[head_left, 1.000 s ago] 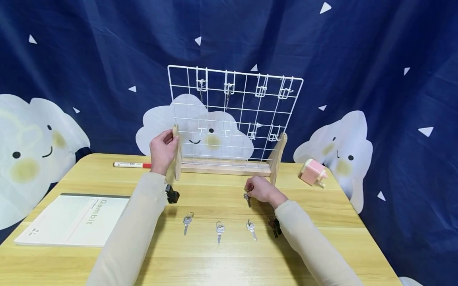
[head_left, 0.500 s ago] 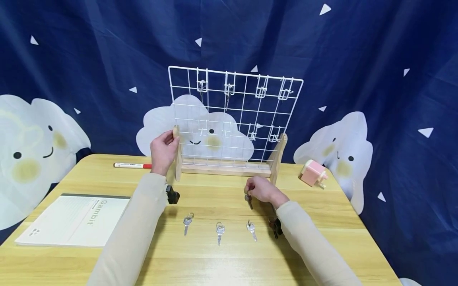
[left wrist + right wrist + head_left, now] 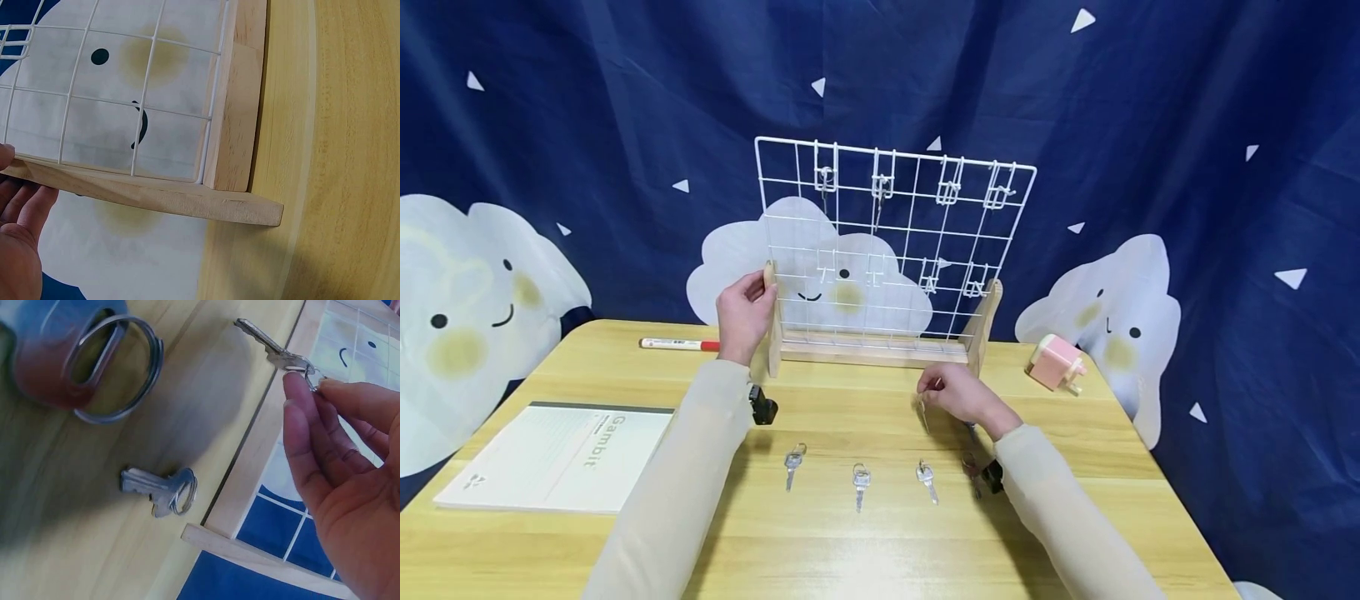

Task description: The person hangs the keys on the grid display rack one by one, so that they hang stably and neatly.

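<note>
**Rack steadied, key lifted**

Left hand point(image 3: 743, 315) grips the left wooden upright point(image 3: 771, 321) of the white wire grid rack point(image 3: 891, 250), fingers curled round it. Right hand point(image 3: 957, 396) pinches a key point(image 3: 275, 353) by its ring, raised just above the tabletop point(image 3: 850, 550). Three keys point(image 3: 861, 483) lie in a row nearer the person.

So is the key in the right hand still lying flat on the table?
No, the right hand pinches the key by its ring and holds it up off the table, as the right wrist view shows.
</note>
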The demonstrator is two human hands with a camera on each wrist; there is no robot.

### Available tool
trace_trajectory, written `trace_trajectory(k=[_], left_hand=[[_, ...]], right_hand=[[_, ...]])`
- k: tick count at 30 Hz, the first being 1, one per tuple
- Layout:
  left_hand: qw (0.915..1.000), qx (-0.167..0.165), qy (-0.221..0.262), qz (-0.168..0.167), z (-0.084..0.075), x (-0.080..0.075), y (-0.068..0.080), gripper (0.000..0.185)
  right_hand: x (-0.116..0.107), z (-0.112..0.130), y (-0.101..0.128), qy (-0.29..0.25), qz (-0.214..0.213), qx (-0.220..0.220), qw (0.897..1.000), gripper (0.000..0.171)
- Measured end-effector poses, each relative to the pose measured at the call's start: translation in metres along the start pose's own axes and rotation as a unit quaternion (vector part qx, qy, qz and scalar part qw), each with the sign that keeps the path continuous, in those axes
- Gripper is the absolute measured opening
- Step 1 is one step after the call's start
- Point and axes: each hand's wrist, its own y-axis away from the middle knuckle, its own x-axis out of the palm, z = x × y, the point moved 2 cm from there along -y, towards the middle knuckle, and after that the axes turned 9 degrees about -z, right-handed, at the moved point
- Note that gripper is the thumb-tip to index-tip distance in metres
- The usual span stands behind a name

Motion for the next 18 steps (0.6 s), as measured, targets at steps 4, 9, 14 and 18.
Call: trace_trajectory(k=[4,9,14,18], left_hand=[[1.0,-0.002,-0.001,-0.002,0.0,-0.001,0.0,0.035],[1.0,-0.007,-0.005,-0.002,-0.001,-0.001,-0.001,0.035],[0.9999,-0.008,-0.005,0.001,0.0,0.0,-0.001,0.036],[0.9999,-0.01,-0.006,0.002,0.001,0.001,-0.001,0.036]], right_hand=[[-0.004,0.003,0.002,-0.008,-0.013,-0.003,1.0,0.011],[-0.009,0.009,0.003,-0.01,-0.028,-0.016,0.999,0.01],[-0.015,0.013,0.005,-0.014,-0.034,-0.029,0.999,0.011],[-0.018,0.016,0.007,-0.027,-0.039,-0.033,0.998,0.012]])
